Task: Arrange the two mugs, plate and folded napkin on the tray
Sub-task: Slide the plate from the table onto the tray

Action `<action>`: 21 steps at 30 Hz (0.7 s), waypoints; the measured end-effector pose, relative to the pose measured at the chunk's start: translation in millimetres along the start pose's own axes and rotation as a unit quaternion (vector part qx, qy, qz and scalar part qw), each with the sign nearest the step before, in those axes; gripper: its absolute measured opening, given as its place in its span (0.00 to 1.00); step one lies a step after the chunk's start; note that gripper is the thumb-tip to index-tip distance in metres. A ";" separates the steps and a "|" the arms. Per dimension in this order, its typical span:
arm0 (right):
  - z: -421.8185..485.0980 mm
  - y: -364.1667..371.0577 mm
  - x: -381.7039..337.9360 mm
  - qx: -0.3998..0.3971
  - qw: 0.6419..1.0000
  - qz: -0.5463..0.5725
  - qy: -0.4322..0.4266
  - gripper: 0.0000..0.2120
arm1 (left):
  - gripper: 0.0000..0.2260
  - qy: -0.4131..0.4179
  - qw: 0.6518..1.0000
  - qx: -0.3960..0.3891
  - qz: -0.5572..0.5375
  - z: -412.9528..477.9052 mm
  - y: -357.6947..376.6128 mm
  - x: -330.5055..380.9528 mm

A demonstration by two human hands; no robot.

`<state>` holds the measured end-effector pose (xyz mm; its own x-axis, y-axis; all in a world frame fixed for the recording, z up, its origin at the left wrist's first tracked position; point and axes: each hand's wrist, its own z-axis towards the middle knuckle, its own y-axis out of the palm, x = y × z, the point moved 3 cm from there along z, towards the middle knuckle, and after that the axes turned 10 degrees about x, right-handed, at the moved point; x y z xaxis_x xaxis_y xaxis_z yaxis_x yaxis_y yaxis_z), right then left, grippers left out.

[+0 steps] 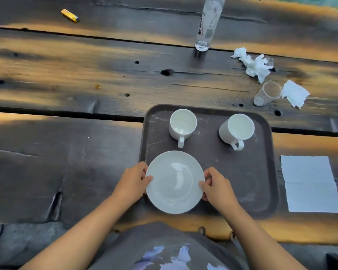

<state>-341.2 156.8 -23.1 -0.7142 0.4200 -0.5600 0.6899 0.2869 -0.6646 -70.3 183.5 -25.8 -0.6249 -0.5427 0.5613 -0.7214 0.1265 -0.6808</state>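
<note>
The left hand (134,182) and the right hand (217,187) each pinched one side of the plate (175,182). The thumbs lay on top of the rim and the other fingers curled under it. The plate was round, white and shiny, with a wide flat rim. It was at the near left corner of the tray (242,172). I could not tell if it sat down flat or was held a little up.

The tray was dark brown, with round corners, a low raised edge and pale scratches. The napkin (310,184) was a flat white paper rectangle with a crease across it. It lay on the table (66,152), just beside the tray's right edge. The table was made of rough, dark wood planks with knots and cracks.

Two smooth white mugs stood upright along the tray's far edge, handles toward the person: the left mug (182,124) and the right mug (236,128).

Past the far right corner, a clear plastic cup (267,93) lay on its side near crumpled tissue (252,64). Farther off stood a clear bottle (209,24).
</note>
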 end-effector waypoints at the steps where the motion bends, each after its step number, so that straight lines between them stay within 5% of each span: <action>1: 1.9 1.0 0.3 -0.002 1.000 -0.011 0.000 0.07 | 0.10 -0.003 1.000 -0.002 0.008 1.3 1.3 0.9; 21: 14.5 10.8 6.0 0.001 0.999 -0.029 0.033 0.05 | 0.03 0.012 0.998 -0.030 0.055 9.7 15.7 4.0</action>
<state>-339.8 150.0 -40.7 -0.7439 0.4589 -0.4859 0.6466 0.3105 -0.6968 -81.3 175.2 -38.8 -0.7079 -0.5027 0.4961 -0.6638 0.2336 -0.7105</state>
